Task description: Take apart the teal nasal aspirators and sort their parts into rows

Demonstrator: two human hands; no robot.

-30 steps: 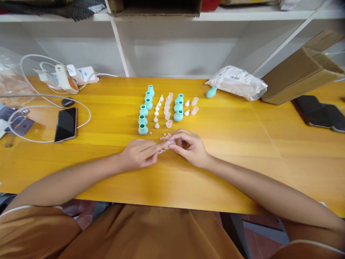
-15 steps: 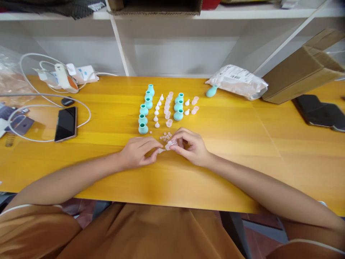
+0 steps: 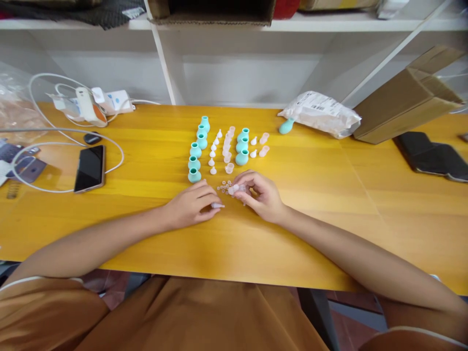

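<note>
My left hand [image 3: 192, 204] rests on the yellow table [image 3: 329, 204] with its fingers pinched on a small white tip [image 3: 218, 205]. My right hand [image 3: 261, 195] holds a small translucent cup [image 3: 237, 189] between thumb and fingers, just above a cluster of tiny pale rings [image 3: 224, 185]. Beyond the hands stand rows of teal rubber bulbs [image 3: 195, 163], white cone tips [image 3: 212, 161] and clear cups [image 3: 229, 167], with a second group of teal bulbs [image 3: 242, 145] to the right.
A phone [image 3: 89, 168] and white cables [image 3: 66, 141] lie at the left with a charger [image 3: 87, 105]. At the back right are a white plastic bag [image 3: 320, 112], a lone teal bulb [image 3: 285, 126], a cardboard box [image 3: 405, 97] and a dark case [image 3: 431, 157].
My hands have drawn apart: the left has pulled back towards me with the white tip, and the right has lifted the clear cup slightly towards the rings.
</note>
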